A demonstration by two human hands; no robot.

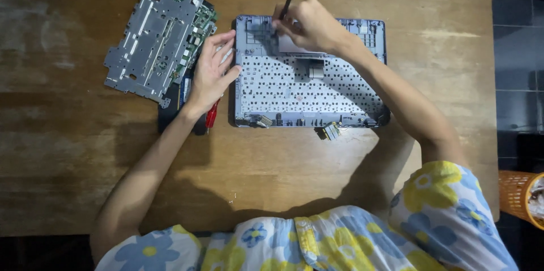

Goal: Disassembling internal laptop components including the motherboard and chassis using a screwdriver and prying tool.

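Metal frame (158, 27) cut off at top, orange basket (521, 196) cropped right

Home repair spot: worn wooden table (68, 152), dismantled laptop shell (309, 87).

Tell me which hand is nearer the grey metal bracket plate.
Left. The left hand lies just right of the metal bracket plate; the right hand works farther right over the laptop shell.

The person is wearing a short-sleeved garment of pale blue fabric printed with large yellow and blue flowers, its sleeves ending above the elbows, leaving both forearms bare down to the left hand (211, 72) and right hand (310, 23), neither wearing rings or watch.
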